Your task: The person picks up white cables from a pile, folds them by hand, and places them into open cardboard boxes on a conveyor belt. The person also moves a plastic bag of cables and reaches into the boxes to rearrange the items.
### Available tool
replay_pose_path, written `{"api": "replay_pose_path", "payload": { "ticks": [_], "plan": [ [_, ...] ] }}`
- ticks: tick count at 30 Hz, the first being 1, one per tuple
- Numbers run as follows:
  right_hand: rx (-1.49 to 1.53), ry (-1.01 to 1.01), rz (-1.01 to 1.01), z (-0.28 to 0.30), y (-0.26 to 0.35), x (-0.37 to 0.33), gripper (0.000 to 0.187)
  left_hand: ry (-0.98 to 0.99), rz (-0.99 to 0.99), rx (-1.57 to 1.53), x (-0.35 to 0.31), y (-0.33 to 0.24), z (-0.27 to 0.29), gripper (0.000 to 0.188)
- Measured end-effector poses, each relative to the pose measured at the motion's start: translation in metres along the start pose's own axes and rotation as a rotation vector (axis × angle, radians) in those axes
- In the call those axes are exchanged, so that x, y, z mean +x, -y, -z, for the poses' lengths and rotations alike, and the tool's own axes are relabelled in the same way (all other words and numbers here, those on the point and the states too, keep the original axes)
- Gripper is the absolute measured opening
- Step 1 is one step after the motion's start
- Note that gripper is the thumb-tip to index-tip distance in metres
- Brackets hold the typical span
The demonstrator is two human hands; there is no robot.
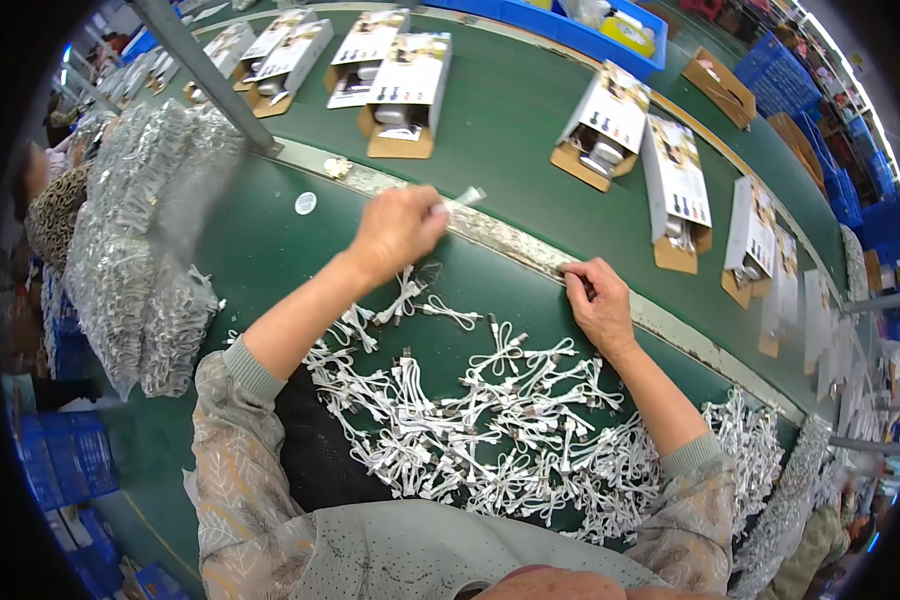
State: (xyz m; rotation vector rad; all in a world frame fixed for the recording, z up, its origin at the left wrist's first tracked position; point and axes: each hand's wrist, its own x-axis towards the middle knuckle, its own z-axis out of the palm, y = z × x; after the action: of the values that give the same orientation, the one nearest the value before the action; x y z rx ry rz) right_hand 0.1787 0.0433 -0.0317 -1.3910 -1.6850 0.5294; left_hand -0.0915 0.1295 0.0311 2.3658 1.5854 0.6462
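Note:
My left hand (398,235) is closed at the pale rail (510,238), its fingertips on a small whitish strip (466,200) that sticks out over the conveyor. The strip is blurred, so I cannot tell what it is. My right hand (602,305) rests by the same rail farther right, with fingers curled in; whatever they hold, if anything, is hidden. Between my forearms, a large heap of bundled white charging cables (470,425) spreads over the green tabletop (280,260).
Beyond the rail, open-ended printed boxes (410,85) stand in groups on the green conveyor (500,120). Clear bags of white cables (135,240) are piled at the left. A grey metal post (205,75) rises at upper left. A blue bin (610,40) stands at the far side.

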Motion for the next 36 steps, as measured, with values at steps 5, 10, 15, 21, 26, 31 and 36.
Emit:
{"api": "replay_pose_path", "payload": {
  "ticks": [5,10,15,21,26,31,36],
  "plan": [
    [-0.007,0.004,-0.024,0.000,0.006,-0.004,0.007,-0.115,0.267,0.108,0.055,0.041,-0.004,0.022],
    [0.013,0.016,-0.007,-0.004,0.009,-0.004,0.007,-0.178,0.174,-0.095,0.092,0.048,-0.041,0.023],
    [-0.007,0.010,-0.018,0.006,0.010,-0.001,0.008,0.131,-0.193,-0.215,0.038,0.003,-0.003,0.032],
    [-0.018,0.016,-0.007,0.006,0.016,0.000,0.008,0.385,-0.369,0.050,-0.063,0.019,0.037,0.033],
    [0.124,0.001,-0.082,-0.005,0.035,0.012,0.009,0.412,-0.207,-0.030,-0.074,0.028,0.055,0.012],
    [-0.213,0.381,0.205,-0.036,0.083,0.006,0.023,0.417,-0.102,-0.041,-0.082,0.037,0.054,0.013],
    [-0.235,0.407,0.063,-0.048,0.084,0.011,0.017,0.470,-0.073,-0.047,-0.077,0.034,0.055,0.014]
  ]
}}
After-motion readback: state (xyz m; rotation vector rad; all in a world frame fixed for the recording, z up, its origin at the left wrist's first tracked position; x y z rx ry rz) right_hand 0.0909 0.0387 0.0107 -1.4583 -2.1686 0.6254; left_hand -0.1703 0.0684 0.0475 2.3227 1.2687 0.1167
